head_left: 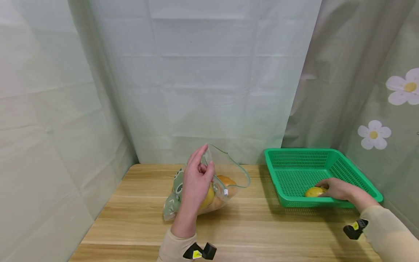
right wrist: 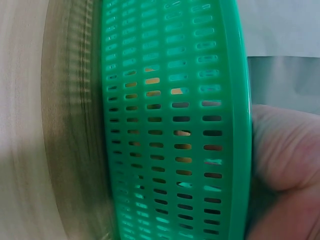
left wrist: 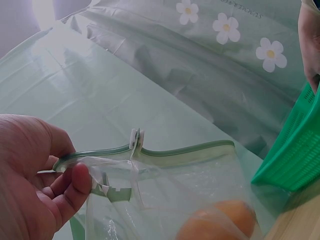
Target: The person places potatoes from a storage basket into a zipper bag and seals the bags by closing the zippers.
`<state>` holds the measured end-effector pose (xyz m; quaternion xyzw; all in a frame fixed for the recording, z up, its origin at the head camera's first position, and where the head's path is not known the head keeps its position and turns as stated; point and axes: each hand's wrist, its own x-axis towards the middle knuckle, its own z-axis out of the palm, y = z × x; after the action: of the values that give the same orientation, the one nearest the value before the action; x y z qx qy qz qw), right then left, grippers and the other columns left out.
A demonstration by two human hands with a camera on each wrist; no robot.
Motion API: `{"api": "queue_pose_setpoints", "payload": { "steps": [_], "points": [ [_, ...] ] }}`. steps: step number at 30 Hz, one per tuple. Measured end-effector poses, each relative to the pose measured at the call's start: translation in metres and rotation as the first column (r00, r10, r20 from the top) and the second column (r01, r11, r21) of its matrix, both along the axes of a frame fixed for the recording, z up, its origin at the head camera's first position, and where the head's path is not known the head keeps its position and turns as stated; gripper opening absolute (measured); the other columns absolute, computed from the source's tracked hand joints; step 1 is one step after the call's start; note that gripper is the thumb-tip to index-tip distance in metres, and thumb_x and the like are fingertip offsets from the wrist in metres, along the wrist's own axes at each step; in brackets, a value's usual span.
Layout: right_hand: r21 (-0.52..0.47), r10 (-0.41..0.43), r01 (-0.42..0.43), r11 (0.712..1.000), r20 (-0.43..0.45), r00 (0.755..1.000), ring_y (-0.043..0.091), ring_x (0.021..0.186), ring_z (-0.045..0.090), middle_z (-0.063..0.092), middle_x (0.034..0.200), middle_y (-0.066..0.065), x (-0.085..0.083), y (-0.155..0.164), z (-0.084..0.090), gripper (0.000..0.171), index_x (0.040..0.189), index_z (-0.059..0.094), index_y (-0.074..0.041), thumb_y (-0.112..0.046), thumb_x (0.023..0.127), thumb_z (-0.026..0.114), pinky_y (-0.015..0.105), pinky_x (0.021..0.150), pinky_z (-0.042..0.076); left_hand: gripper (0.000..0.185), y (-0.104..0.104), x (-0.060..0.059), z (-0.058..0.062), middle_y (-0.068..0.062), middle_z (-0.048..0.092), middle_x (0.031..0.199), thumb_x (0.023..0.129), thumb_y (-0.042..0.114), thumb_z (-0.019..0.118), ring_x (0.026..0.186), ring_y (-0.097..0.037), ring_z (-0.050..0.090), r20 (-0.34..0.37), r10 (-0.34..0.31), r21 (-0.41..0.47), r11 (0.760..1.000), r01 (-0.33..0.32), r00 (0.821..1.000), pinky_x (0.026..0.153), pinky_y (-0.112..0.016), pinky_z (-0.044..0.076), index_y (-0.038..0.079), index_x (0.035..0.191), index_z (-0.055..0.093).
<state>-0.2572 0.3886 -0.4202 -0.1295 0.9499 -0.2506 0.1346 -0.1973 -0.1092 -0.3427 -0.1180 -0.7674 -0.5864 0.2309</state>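
Both arms wear cream sleeves. A small black clip with a yellow tag sits at each cuff: left clip (head_left: 199, 251), right clip (head_left: 355, 229).

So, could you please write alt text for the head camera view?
A person's left hand pinches open a clear zip bag of oranges on a wooden table, while the right hand grips a yellow fruit inside a green basket.
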Motion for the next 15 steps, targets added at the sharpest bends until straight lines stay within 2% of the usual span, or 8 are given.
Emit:
{"api": "queue_pose_setpoints", "payload": {
  "steps": [4, 11, 15],
  "points": [
    [-0.008, -0.03, 0.03, 1.0, -0.002, 1.0, 0.037, 0.102, 0.067, 0.07, 0.115, 0.029, 0.0004, 0.0001, 0.001, 0.055, 0.132, 0.063, 0.02, -0.018, 0.099, 0.084, 0.048, 0.083, 0.057, 0.06, -0.0001, -0.0002, -0.0004, 0.005, 0.053, 0.16, 0.107, 0.007, 0.067, 0.064, -0.02, 0.059, -0.001, -0.001, 0.001, 1.0, 0.001, 1.0, 0.057, -0.025, 0.052, 0.024, 0.163, 0.056],
    [0.03, -0.057, 0.062, 0.998, -0.128, 0.99, 0.05, 0.107, 0.065, 0.066, 0.117, 0.035, 0.0025, 0.0001, 0.0015, 0.069, 0.135, 0.062, 0.019, -0.031, 0.095, 0.088, 0.061, 0.085, 0.057, 0.06, 0.0001, -0.0001, -0.0002, 0.003, 0.053, 0.159, 0.107, 0.007, 0.067, 0.064, -0.02, 0.059, -0.001, -0.005, 0.003, 1.0, 0.005, 1.0, 0.057, -0.025, 0.052, 0.022, 0.163, 0.056],
    [-0.014, -0.109, 0.108, 0.994, -0.179, 0.978, 0.039, 0.098, 0.065, 0.066, 0.12, 0.033, 0.0049, -0.005, 0.0046, 0.072, 0.139, 0.06, 0.018, -0.032, 0.096, 0.088, 0.051, 0.078, 0.056, 0.06, 0.0003, -0.0001, 0.0005, 0.002, 0.053, 0.159, 0.106, 0.007, 0.067, 0.064, -0.02, 0.059, 0.005, -0.002, -0.001, 1.0, 0.002, 1.0, 0.057, -0.025, 0.051, 0.022, 0.163, 0.056]
  ]
}}
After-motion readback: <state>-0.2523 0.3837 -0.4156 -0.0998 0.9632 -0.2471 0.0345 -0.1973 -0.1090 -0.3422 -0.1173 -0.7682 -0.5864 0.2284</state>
